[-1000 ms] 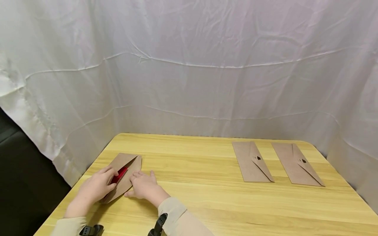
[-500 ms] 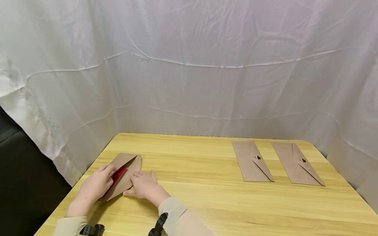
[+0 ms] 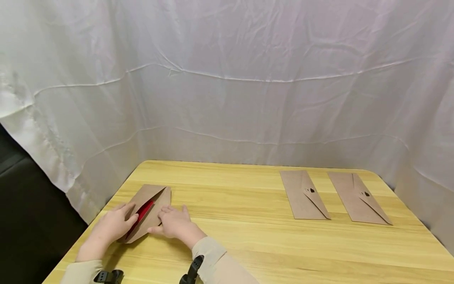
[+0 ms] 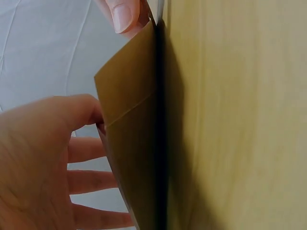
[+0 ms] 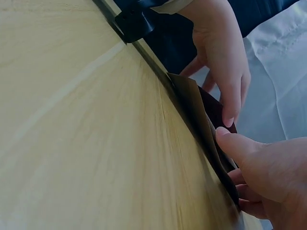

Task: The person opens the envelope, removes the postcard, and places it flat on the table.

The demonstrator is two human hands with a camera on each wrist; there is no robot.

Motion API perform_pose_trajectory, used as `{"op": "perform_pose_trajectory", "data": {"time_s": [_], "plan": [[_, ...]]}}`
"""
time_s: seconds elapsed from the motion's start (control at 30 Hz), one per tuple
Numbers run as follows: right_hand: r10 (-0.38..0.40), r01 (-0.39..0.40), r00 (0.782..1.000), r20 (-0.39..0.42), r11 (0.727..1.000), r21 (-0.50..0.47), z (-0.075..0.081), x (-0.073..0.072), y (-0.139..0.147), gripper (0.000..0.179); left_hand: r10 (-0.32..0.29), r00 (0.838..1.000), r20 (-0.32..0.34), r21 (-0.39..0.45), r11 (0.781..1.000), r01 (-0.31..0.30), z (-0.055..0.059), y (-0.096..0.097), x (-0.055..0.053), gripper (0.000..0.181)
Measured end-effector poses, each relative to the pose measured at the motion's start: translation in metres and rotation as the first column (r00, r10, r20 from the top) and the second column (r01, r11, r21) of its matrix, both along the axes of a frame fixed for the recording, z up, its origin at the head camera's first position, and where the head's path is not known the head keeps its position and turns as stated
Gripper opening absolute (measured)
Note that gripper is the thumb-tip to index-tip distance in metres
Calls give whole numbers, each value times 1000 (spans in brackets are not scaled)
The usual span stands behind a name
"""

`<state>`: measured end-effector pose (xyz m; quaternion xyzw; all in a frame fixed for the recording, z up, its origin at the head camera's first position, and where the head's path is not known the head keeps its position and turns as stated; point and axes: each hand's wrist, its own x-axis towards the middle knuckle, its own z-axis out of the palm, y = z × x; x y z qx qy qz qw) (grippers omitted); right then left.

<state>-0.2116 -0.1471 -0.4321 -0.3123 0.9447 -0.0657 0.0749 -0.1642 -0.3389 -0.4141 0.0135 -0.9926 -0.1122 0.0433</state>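
A brown paper envelope (image 3: 149, 227) lies at the table's left, its pointed flap folded open to the right. Inside its gaping mouth shows the edge of a flat red piece (image 3: 144, 211), mostly hidden; its kind is unclear. My left hand (image 3: 112, 225) holds the envelope's left panel, thumb at the mouth and fingers spread over the panel. In the left wrist view the thumb (image 4: 88, 109) bends against the paper edge. My right hand (image 3: 175, 223) rests on the flap, fingers extended and thumb by its near edge.
Two more brown envelopes, one (image 3: 301, 197) beside the other (image 3: 354, 199), lie folded at the right of the wooden table (image 3: 227, 244), dark marks on their flaps. A pale curtain (image 3: 227, 110) hangs behind and at the sides. Something black (image 3: 32, 213) stands at left.
My left hand has drawn back from the envelope's mouth, and its fingers have moved onto the left panel. The right hand stays on the flap.
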Motion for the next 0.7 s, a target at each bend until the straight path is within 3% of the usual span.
{"op": "perform_pose_trajectory", "data": {"time_s": [0.3,0.7], "plan": [[-5,5,1000,-7,1000,-16,-4,-2,0,63,-10,997,79,44,999,6,0,-5,-3,58],[55,-50,989,-138,998,41,-9,4,-6,56,-7,991,130,55,998,0,0,-5,-4,58]]}}
